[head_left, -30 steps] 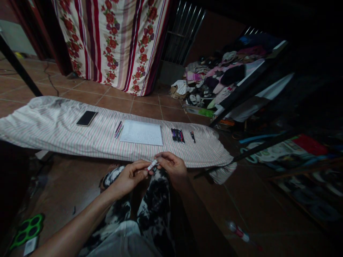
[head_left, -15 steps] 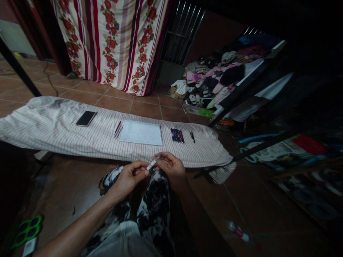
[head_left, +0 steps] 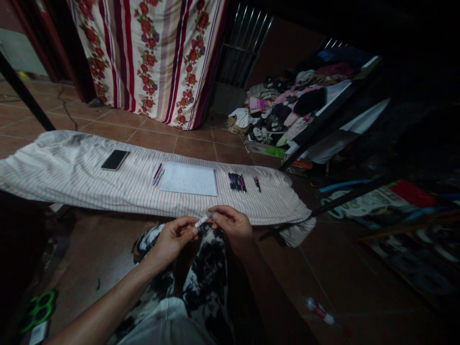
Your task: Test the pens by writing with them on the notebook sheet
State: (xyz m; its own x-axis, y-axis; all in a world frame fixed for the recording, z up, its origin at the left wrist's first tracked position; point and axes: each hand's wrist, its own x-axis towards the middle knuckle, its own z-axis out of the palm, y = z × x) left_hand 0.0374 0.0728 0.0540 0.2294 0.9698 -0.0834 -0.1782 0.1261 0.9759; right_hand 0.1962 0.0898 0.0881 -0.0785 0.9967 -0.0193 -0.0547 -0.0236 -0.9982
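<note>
Above my knees, a slim white pen [head_left: 203, 220] with faint markings is held between both hands. My left hand [head_left: 177, 235] pinches its lower end between thumb and fingers. The fingertips of my right hand [head_left: 232, 224] close round the upper end and hide its tip. Just beyond my hands, an open spiral notebook [head_left: 189, 178] with writing on its page lies on the striped cloth [head_left: 136, 194]. A few pens [head_left: 157, 174] rest along its left side, and a row of several dark pens [head_left: 237, 182] lies to its right.
A phone [head_left: 115, 159] lies on the cloth at the left; a small dark object [head_left: 257, 184] is at the right. Dark bars [head_left: 350, 194] slant along the right side. A plastic bottle [head_left: 318, 310] and a green holed item [head_left: 41, 308] are on the floor. Clothes [head_left: 287, 103] are heaped behind.
My right hand has shifted slightly right, and the white pen has turned a little between my fingers. The things on the cloth stay where they were.
</note>
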